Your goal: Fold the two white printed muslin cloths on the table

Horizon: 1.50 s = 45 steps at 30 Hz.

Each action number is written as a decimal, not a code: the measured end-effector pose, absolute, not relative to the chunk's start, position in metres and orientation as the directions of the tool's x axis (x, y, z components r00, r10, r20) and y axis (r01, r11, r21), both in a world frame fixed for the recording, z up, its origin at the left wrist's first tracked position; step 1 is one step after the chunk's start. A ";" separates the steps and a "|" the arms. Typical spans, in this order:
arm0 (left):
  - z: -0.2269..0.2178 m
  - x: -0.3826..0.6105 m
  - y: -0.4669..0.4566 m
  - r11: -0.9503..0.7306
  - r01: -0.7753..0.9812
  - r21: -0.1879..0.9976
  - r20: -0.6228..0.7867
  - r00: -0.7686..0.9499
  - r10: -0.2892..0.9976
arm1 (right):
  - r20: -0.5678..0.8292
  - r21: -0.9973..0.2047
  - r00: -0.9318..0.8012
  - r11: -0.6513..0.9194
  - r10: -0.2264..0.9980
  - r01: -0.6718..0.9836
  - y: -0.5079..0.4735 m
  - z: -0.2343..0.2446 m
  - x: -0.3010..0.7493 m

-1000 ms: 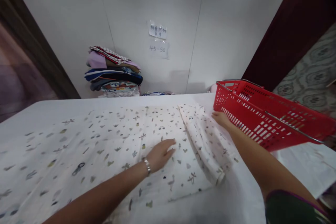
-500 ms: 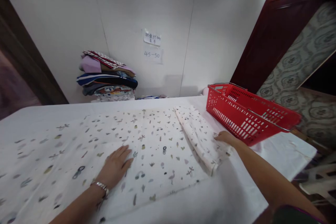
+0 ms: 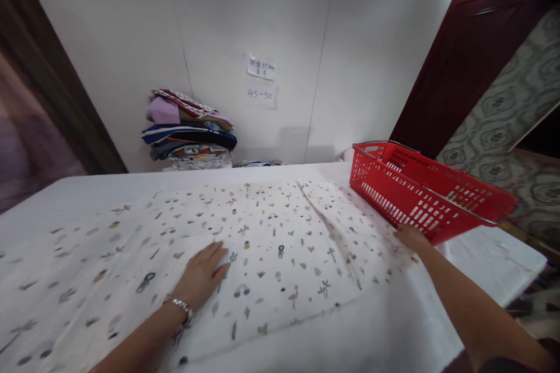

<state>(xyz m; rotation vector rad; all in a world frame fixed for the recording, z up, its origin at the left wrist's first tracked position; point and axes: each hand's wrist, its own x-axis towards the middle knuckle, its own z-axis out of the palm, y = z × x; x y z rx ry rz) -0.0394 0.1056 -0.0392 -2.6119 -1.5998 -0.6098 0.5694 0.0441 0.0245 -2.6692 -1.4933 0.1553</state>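
Note:
A white cloth (image 3: 262,256) printed with small palms, rainbows, flamingos and leaves lies spread over the table. My left hand (image 3: 203,274), with a bracelet at the wrist, rests flat on its middle, fingers stretched out. At the cloth's right end, close beside the red basket, my right hand (image 3: 410,237) grips the edge, its fingertips partly hidden. A raised crease runs through the cloth between my two hands, nearer the right one.
A red plastic basket (image 3: 431,192) with metal handles stands at the right on the white table (image 3: 376,326). Behind the table's far edge is a stack of folded fabrics (image 3: 192,128). Paper notes (image 3: 261,80) hang on the white wall.
My right hand has moved right, drawing the cloth's right end outward, so the folded-over part lies wider and flatter. My left hand stays on the same part of the cloth. The view has shifted slightly.

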 end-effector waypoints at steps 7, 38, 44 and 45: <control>-0.033 -0.042 0.105 -0.473 0.860 0.193 0.336 0.396 0.855 | -0.117 -0.079 0.583 -0.592 0.804 0.802 0.033 0.005 0.591; -0.041 -0.096 0.105 -0.297 0.938 0.180 0.245 0.250 0.937 | -0.155 0.069 0.185 -0.176 0.970 0.982 0.040 0.033 0.448; -0.040 -0.096 0.106 -0.300 0.936 0.185 0.272 0.245 0.930 | -0.061 0.089 0.591 -0.586 0.804 0.806 0.021 0.036 0.546; -0.039 -0.096 0.106 -0.298 0.936 0.188 0.268 0.243 0.932 | -0.058 0.111 0.622 -0.614 0.781 0.782 0.016 0.034 0.558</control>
